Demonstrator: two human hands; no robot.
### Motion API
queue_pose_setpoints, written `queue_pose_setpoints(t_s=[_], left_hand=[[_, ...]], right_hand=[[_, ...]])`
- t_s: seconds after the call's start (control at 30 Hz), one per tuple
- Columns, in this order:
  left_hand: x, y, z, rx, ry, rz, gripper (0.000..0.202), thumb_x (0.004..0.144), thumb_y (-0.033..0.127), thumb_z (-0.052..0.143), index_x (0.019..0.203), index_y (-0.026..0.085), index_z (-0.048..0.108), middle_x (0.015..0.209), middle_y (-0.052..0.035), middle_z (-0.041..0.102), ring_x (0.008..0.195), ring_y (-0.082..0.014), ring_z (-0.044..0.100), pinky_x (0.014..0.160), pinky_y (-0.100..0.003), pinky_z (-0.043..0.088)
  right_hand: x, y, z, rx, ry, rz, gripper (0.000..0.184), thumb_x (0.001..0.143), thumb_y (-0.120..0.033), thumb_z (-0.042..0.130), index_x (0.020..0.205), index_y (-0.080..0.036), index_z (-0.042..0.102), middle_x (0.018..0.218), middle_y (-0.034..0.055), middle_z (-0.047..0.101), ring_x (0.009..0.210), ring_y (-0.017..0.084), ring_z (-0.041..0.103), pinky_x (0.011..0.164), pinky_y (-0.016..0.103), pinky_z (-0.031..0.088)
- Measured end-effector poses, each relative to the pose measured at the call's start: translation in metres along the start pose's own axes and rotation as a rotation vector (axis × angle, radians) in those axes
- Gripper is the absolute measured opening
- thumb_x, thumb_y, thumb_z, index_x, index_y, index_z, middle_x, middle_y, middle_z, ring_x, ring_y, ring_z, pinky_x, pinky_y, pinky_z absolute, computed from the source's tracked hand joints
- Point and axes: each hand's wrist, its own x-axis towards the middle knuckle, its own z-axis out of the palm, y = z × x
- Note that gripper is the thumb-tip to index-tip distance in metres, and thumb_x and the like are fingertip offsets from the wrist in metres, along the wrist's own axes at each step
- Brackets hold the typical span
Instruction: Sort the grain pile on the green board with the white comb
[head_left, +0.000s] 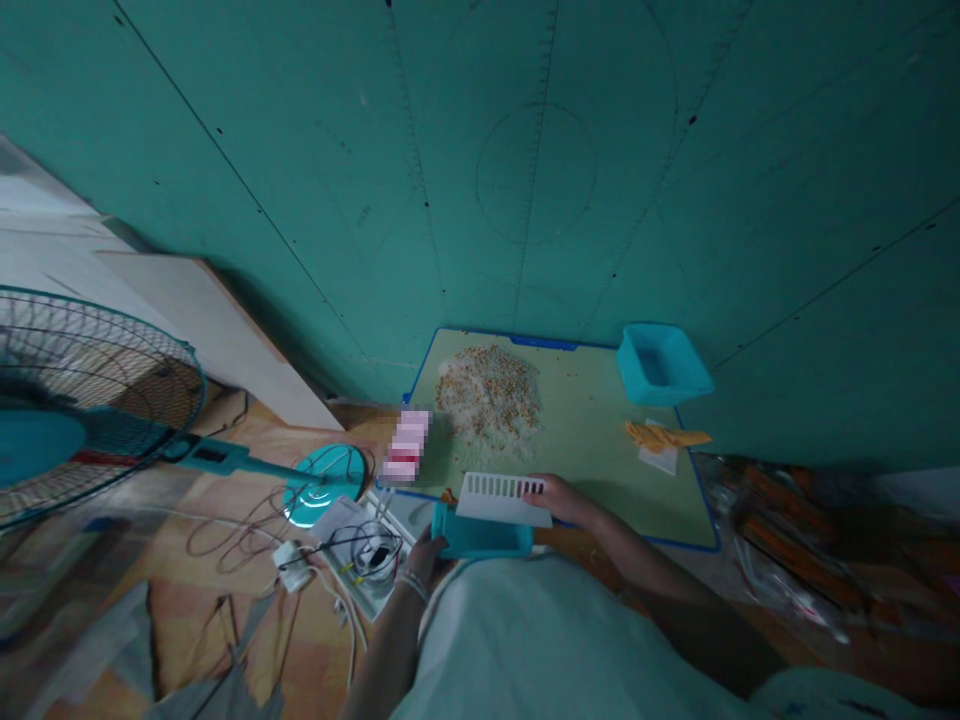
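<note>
A green wall (600,180) rises behind the blue-edged board (592,440), and a standing fan (45,440) is off to the board's left. On the left half of the board, toward its far edge, spreads a heap (491,385) of orange-brown kernels mingled with fine white grains. Judging by that, little separating is done: both kinds lie mixed, and nearly all of the heap is left to deal with.

A blue basket (696,378) sits at the board's far right corner. At the board's near edge, left of centre, the left hand (427,553) grips the left end of a smaller blue container (444,520); its contents are too dim to make out with confidence. Above that container, the right hand (556,497) is closed on the right end of a white slotted plate (491,502), apart from the heap.

A pink-and-white item (406,447), blurred, shows at the board's left edge. Near the board's right edge, an orange crumpled thing (660,437) lies partly over a white sheet (661,461). Smallest of all, a few stray kernels (572,375) dot the board beyond the heap.
</note>
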Motion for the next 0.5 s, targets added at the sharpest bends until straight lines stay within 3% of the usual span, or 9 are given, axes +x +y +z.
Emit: queue_pose_setpoints(t_s=[0.23, 0.5], left_hand=[[-0.012, 0.007, 0.006, -0.010, 0.002, -0.002, 0.055, 0.045, 0.007, 0.060, 0.099, 0.017, 0.056, 0.062, -0.0016, 0.063, 0.055, -0.0190, 0.059, 0.052, -0.031, 0.048], [-0.010, 0.005, 0.004, 0.009, -0.021, 0.025, 0.061, 0.046, 0.008, 0.060, 0.107, 0.017, 0.055, 0.064, -0.0025, 0.067, 0.056, -0.0218, 0.061, 0.054, -0.034, 0.050]], right_hand=[[0.012, -0.002, -0.016, 0.076, 0.179, -0.045, 0.035, 0.063, -0.041, 0.062, 0.087, -0.015, 0.066, 0.078, 0.0032, 0.068, 0.072, 0.019, 0.058, 0.068, 0.031, 0.045], [0.029, 0.001, -0.010, 0.051, 0.150, -0.063, 0.037, 0.062, -0.043, 0.064, 0.086, -0.016, 0.066, 0.081, 0.0041, 0.070, 0.074, 0.020, 0.059, 0.071, 0.033, 0.045]])
